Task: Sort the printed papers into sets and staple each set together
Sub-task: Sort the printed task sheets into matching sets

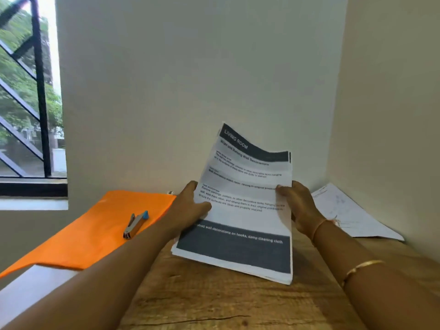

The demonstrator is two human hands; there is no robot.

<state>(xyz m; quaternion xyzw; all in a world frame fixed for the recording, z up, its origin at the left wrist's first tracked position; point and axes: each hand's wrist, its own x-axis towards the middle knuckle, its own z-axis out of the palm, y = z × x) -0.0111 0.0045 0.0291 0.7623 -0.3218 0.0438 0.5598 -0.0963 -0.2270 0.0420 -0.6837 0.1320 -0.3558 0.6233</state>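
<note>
A person held a stack of printed papers (pixel 245 220) raised over a wooden table (pixel 214 301) in the corner of a room, one hand on each long edge. The left hand (pixel 190 207) gripped the stack's left edge, its thumb laid across the front of the top sheet and its fingers hidden behind. The right hand (pixel 298 206) pinched the right edge, thumb tip on the front and fingers curled round the back. The stack leaned away from the camera with its top edge wavy and its lower edge low over the tabletop; whether it touched the wood could not be told. The top sheet bore a dark band headed "LIVING ROOM" at its top and a second dark band with white lettering near its foot, with blocks of small print between them. To the left of the stack, well apart from both hands, a silver stapler (pixel 135 225) with a blue end lay on an orange folder (pixel 90 234) that covered the table's left side. In the far right corner, behind the right hand, a few loose white sheets (pixel 352 215) lay flat on the table beside the wall. A thin thread band (pixel 320 226) circled the right wrist and a gold bangle (pixel 362 266) sat farther up the forearm. A black-framed window (pixel 26 91) at the far left showed green trees outside.
</note>
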